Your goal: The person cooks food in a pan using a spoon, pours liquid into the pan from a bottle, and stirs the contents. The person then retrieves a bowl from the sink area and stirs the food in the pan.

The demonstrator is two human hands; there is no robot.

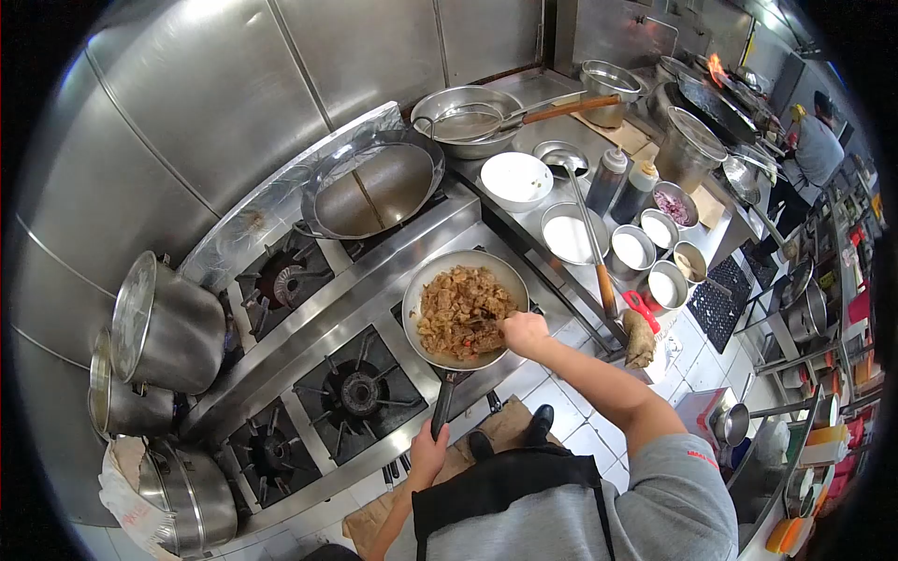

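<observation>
A frying pan point(508, 278) sits on the stove's front right burner, its light inside partly covered by chopped brown cooked food point(454, 304). My left hand point(428, 454) is closed around the pan's black handle point(443, 404). At the right side of the pan, my right hand point(526, 335) is closed just over the rim. Whatever it grips reaches into the food and is too hidden to name. Behind the pan rests a large wok point(374, 196) with brownish liquid in it.
Bare burners point(357, 389) lie left of the pan; tall pots point(178, 332) line the far left. On the right counter stand a white bowl point(516, 178), a ladle point(589, 220), sauce bottles point(608, 178) and several metal containers point(633, 249). Flames point(716, 70) rise near another person point(818, 150).
</observation>
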